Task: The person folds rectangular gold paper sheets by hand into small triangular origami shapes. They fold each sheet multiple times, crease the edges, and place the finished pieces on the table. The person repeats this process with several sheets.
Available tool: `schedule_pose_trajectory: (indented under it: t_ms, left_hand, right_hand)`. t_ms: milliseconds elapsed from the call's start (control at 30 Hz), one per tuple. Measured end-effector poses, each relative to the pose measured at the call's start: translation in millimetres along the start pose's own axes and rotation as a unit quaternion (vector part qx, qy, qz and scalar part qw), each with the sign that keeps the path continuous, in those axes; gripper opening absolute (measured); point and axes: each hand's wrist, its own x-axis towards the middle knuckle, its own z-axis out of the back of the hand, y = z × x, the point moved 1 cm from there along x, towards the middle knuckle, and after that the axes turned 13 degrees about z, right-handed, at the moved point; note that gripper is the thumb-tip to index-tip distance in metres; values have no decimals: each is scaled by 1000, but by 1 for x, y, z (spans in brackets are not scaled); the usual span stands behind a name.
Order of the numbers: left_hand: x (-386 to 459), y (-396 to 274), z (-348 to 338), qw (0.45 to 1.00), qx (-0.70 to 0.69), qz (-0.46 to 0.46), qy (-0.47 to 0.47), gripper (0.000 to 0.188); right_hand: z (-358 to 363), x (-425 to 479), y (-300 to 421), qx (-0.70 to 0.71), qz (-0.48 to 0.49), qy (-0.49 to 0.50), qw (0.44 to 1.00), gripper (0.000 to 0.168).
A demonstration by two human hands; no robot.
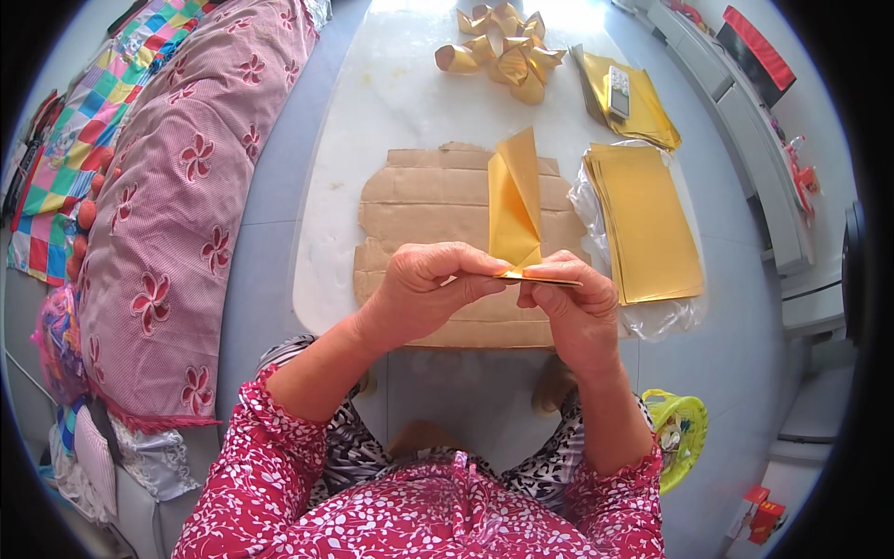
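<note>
Between my two hands, above a flattened piece of brown cardboard (pixel 433 209), is a partly folded sheet of gold paper (pixel 515 202). Its tall, creased part stands upright, and its lower edge is pinched flat. My left hand (pixel 447 286) grips that edge between thumb and forefinger from the left. From the right, my right hand (pixel 576 300) pinches the same edge, its thumb underneath. A stack of gold paper sheets (pixel 649 223) lies right of the cardboard on clear plastic wrapping (pixel 590 202). Folded gold paper pieces (pixel 517 59) are heaped at the table's far side.
On the pale table (pixel 335 189), a remote control (pixel 619 92) rests on more gold sheets (pixel 646 91). A patterned pink cover (pixel 188 189) drapes furniture at left. A yellow-green basket (pixel 691 447) stands on the floor at my right. Grey cabinets (pixel 754 154) line the right side.
</note>
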Motion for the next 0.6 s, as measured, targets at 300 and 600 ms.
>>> schedule_pose_trajectory:
  t_ms: [300, 600]
  left_hand:
    - [-4, 7, -7, 997, -43, 60, -33, 12]
    - [2, 6, -13, 997, -41, 56, -43, 13]
  right_hand:
    - [-11, -4, -16, 72, -3, -109, 991, 4]
    - [-15, -1, -27, 188, -39, -153, 969, 11]
